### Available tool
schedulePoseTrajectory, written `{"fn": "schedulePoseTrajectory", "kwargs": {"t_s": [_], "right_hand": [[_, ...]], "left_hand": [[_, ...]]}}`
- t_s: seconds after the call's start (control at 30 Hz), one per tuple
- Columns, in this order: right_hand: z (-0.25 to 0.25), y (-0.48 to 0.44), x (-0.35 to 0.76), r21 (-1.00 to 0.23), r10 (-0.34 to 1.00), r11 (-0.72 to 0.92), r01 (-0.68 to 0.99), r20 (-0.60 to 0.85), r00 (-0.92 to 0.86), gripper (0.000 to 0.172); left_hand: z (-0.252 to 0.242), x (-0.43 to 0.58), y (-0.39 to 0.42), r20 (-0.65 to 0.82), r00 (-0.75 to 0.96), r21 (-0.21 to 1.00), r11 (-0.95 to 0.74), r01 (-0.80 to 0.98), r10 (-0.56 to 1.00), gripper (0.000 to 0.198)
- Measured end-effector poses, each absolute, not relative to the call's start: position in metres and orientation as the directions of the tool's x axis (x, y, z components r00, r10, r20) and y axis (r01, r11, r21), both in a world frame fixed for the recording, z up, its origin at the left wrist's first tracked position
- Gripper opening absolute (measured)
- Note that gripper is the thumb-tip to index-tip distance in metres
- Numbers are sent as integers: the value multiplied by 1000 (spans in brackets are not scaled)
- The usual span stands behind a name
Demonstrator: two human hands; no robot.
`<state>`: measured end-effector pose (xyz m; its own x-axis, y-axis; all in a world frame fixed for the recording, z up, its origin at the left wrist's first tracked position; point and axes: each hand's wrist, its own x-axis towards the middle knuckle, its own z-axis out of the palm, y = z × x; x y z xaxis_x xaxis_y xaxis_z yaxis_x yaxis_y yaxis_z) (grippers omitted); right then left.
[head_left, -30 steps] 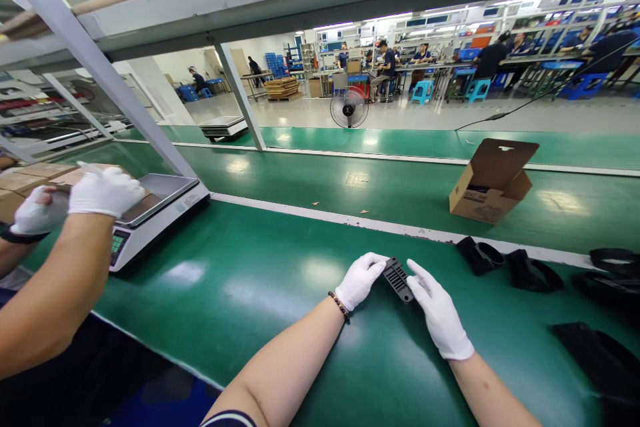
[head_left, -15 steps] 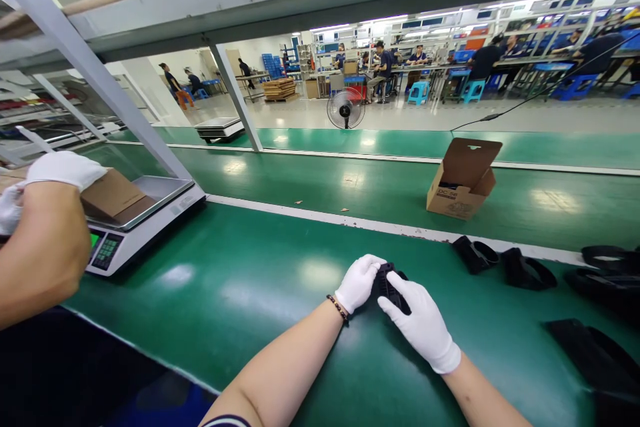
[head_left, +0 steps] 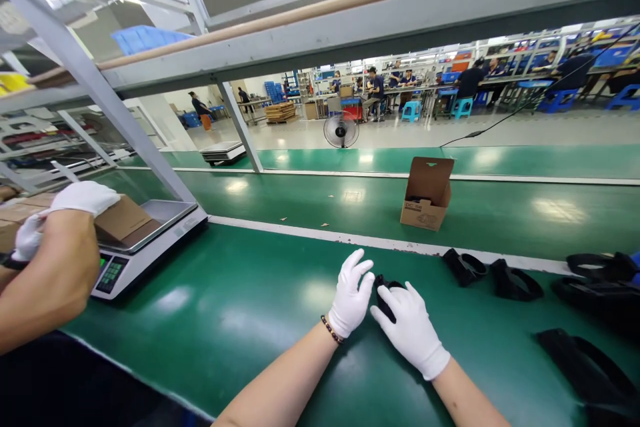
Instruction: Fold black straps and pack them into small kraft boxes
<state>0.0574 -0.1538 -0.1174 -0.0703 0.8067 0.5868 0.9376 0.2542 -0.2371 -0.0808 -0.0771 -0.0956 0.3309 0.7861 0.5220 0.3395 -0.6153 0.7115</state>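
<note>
Here the right hand (head_left: 411,330) curls its fingers over a small black part (head_left: 383,287) on the green tabletop (head_left: 240,310), the left hand (head_left: 349,297) beside it with fingers splayed open.

Four gloved hands (head_left: 350,297) (head_left: 407,330) (head_left: 83,197) (head_left: 27,237), two scales (head_left: 150,243) (head_left: 223,152), one open carton (head_left: 425,197), one fan (head_left: 341,131), one small black part (head_left: 384,288).

Bright factory hall (head_left: 400,123), green benches (head_left: 280,320), grey steel racking (head_left: 100,90).
</note>
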Motion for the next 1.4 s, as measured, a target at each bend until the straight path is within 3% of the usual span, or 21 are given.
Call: {"fn": "schedulePoseTrajectory", "kwargs": {"t_s": [0.1, 0.2, 0.37, 0.57, 0.7, 0.9, 1.07, 1.17, 1.3, 1.4], "right_hand": [[-120, -153, 57, -241, 807, 246, 939, 588, -61, 29], [-124, -151, 57, -231, 774, 237, 944, 632, -40, 26], [-129, -147, 59, -251, 726, 246, 936, 688, -6, 23], [-132, -140, 63, -270, 669, 231, 935, 741, 49, 21], [-135, -138, 64, -243, 651, 224, 944, 758, 41, 23], [-128, -139, 63, -204, 631, 260, 944, 776, -6, 28], [-101, -166, 46, -106, 532, 465, 879, 827, -181, 21], [-75, -184, 30, -88, 408, 582, 808, 892, -197, 29], [-47, -184, 11, -149, 406, 480, 865, 911, -68, 32], [-43, -177, 0, -115, 529, 401, 909, 839, -127, 26]], "left_hand": [[-70, -60, -61, 556, 488, 504, -740, 446, 673, 30], [-40, -22, -24, 356, 630, 267, -721, 640, 691, 43], [-11, 39, 44, 176, 630, 154, -653, 742, 757, 56], [4, 58, 83, 4, 580, 27, -580, 814, 815, 35], [15, 52, 77, -67, 604, -13, -606, 795, 794, 31], [11, -19, 25, -42, 626, -36, -628, 778, 779, 25], [-7, -110, -37, 37, 643, -32, -642, 766, 765, 22], [-14, -143, -73, 73, 675, -14, -676, 737, 735, 23], [-23, -164, -116, 95, 718, 10, -722, 692, 690, 21], [-36, -177, -142, 252, 757, 125, -796, 592, 602, 22]]}}
